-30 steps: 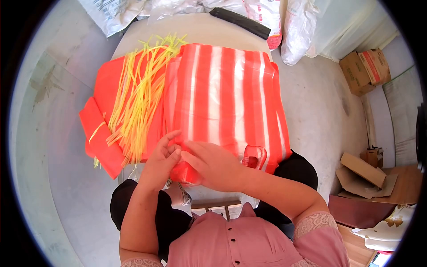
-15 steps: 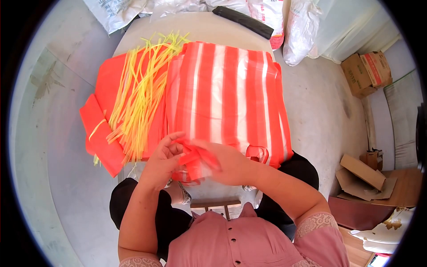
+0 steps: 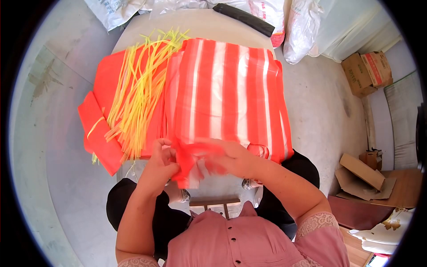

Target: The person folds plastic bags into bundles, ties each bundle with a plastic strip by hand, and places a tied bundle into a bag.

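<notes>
A stack of red-and-white striped plastic bags [image 3: 231,89] lies flat on the table in front of me. At its near left corner, my left hand [image 3: 161,167] pinches a gathered red end [image 3: 186,162] of a plastic bag, its fingers curled. My right hand [image 3: 235,158] is just right of that end, over the stack's near edge; its fingertips are smeared by motion, so their grip does not show. Left of the stack, a bunch of yellow strips [image 3: 142,93] lies across flat red sheets [image 3: 106,73]. A folded red bundle [image 3: 100,133] with a yellow tie rests at the left edge.
A black roll [image 3: 243,20] lies at the far edge of the pale table [image 3: 178,22]. White sacks [image 3: 302,31] stand beyond it. Cardboard boxes [image 3: 367,73] sit by the right wall, and an opened carton [image 3: 367,178] is on a brown surface at right.
My right hand has shifted slightly to the right, away from my left hand. The gathered red end now hangs lower between them, and my left hand keeps hold of it.
</notes>
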### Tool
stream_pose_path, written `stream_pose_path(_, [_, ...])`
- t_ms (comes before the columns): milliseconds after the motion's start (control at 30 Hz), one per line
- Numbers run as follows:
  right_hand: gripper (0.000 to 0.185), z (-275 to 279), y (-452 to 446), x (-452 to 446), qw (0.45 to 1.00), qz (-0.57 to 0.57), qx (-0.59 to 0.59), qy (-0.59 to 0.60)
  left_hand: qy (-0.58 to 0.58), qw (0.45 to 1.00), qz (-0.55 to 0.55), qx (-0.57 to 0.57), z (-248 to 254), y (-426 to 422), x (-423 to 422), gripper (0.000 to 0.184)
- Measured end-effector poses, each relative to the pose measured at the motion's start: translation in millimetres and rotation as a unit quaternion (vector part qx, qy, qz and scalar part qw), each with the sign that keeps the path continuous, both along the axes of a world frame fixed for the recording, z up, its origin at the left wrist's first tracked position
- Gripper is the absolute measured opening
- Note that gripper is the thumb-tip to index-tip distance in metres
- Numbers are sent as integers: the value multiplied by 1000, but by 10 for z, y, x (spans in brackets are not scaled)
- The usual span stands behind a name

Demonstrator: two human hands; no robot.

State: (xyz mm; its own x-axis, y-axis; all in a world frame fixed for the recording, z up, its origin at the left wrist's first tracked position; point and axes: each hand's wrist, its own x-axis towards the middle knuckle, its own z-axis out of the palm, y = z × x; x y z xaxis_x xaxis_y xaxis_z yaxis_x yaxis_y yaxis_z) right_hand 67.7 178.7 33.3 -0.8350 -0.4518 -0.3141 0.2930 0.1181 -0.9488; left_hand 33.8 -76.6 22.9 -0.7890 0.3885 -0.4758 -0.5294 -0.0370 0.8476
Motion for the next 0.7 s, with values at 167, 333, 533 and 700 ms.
stream_pose_path(167, [54,44,-20,-31,999,-22,-20,-37,-26,998,-60,21,-86,-104,36,28])
stream_pose_path(333, [53,43,-44,-22,1000,-3,8,10,-5,996,-84,-1,-116,-134,61,8])
stream_pose_path(533, [54,-15,-84,2,970,60,117,206,2,984,-156,-89,-4,-198,118,47])
stream_pose_path(700, [58,-50,-234,56,921,119,216,301,-14,986,-157,-55,33,-158,126,49])
